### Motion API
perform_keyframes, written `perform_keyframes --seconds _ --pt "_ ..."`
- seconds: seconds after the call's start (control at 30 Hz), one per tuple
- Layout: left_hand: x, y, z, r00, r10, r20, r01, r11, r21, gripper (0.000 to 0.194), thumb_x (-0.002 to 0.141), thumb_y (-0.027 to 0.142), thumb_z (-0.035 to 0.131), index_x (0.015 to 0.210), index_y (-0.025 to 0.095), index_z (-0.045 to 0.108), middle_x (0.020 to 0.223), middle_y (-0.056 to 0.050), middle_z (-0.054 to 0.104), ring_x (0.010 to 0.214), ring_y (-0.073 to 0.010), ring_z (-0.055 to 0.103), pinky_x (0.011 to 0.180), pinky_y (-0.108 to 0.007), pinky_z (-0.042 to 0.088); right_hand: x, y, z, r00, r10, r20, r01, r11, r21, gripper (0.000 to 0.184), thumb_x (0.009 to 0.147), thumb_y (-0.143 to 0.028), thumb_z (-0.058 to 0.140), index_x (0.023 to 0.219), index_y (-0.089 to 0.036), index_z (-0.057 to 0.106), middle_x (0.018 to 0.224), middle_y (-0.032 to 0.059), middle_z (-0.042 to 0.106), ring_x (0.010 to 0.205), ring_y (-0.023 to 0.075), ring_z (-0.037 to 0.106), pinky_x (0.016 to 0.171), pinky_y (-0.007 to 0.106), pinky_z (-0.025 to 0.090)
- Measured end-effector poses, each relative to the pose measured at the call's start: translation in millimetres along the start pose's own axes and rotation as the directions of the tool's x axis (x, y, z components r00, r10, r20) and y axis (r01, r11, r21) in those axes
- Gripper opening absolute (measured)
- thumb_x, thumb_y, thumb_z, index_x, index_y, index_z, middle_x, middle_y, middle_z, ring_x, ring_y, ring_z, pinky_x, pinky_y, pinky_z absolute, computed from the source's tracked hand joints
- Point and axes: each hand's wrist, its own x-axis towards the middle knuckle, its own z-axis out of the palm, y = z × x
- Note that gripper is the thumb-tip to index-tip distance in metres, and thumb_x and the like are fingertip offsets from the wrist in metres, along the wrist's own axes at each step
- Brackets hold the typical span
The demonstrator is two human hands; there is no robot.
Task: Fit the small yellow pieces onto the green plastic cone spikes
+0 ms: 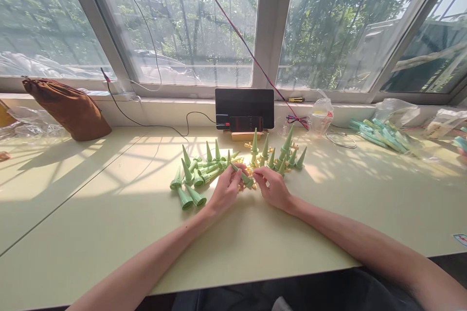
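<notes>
A green plastic cone is held in my left hand, its wide end turned toward my right. Close to that wide end, my right hand has its thumb and fingers pinched together; whatever lies between them is too small or hidden to name. To the left lies a group of loose green cones, some upright and some on their sides. Behind my right hand stand several green cones among small yellow pieces. More yellow pieces lie under and between my hands, partly covered.
A black tablet with a phone before it leans at the window sill. A brown drawstring bag stands at the left. Rightward are a plastic cup in a bag, a coiled white cable and pale green pieces.
</notes>
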Motion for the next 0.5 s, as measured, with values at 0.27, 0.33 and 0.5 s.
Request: perform_keyframes --seconds 0.27,0.33,0.5 --pt "-2.6 -6.9 -3.0 0.99 0.129 0.048 -0.137 0.966 0.221 0.025 0.097 0.034 0.042 0.108 0.019 0.057 0.091 -0.005 0.063 0.06 -0.0101 0.051 0.058 -0.025 0.045 -0.5 5.1 0.2 0.998 0.004 0.063 -0.006 1.0 0.019 0.016 0.096 -0.023 0.045 0.088 -0.02 0.058 0.075 0.0025 0.06 0.062 0.013 0.051 0.059 0.024 0.042" --pt "-3.5 -8.2 -3.8 0.985 0.158 0.069 -0.171 0.943 0.284 0.025 0.097 0.032 0.04 0.108 0.019 0.058 0.094 -0.006 0.064 0.064 -0.0112 0.054 0.062 -0.026 0.047 -0.9 6.2 0.1 0.997 0.011 0.072 -0.013 1.0 0.028 0.016 0.096 -0.023 0.045 0.087 -0.02 0.058 0.073 0.0018 0.06 0.06 0.0126 0.05 0.057 0.024 0.041" --pt "-4.2 -9.3 -6.3 0.973 0.198 0.115 -0.228 0.885 0.405 0.026 0.098 0.03 0.036 0.106 0.019 0.059 0.092 -0.006 0.063 0.078 -0.0155 0.059 0.074 -0.03 0.048 -1.8 3.9 -1.6 0.993 0.033 0.115 -0.039 0.998 0.05 0.018 0.095 -0.023 0.045 0.083 -0.019 0.057 0.064 -0.0017 0.051 0.055 0.0112 0.042 0.054 0.023 0.036"
